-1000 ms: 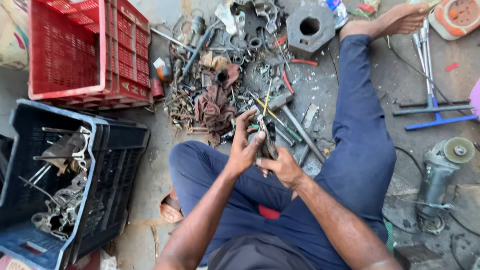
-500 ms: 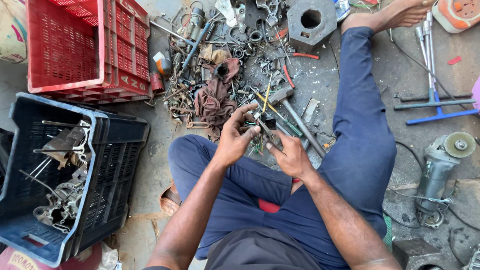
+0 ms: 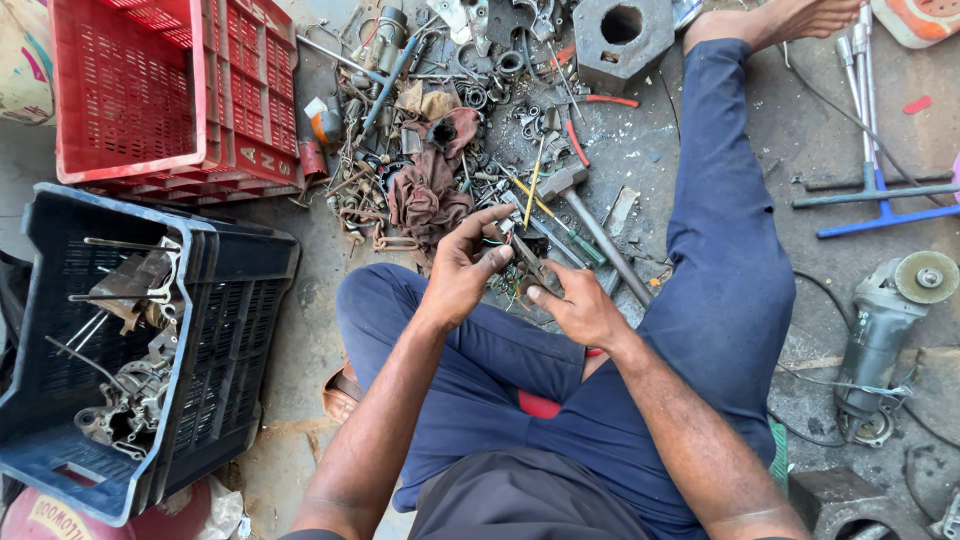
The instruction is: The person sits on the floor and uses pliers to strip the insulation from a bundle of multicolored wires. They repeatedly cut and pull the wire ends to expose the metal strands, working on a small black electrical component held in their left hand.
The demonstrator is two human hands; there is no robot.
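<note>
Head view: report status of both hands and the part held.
Left hand and right hand both gripping small dark metal part above lap. Grey hammer and scattered scrap beyond on floor.

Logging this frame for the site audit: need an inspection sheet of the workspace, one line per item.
Surface: bare, grimy concrete floor; the person sits on it, one leg stretched out.
Job's things: small dark metal part held between both hands, too small to identify.
Clutter: scrap metal pile with a rag, hammer, screwdriver and a heavy block with a hole.
Grippers: left hand and right hand both pinch the part.
Cables: angle grinder cord loops on the floor beside the leg.
Surroundings: red crate, empty; black crate holding metal parts; blue wheel wrench.
</note>
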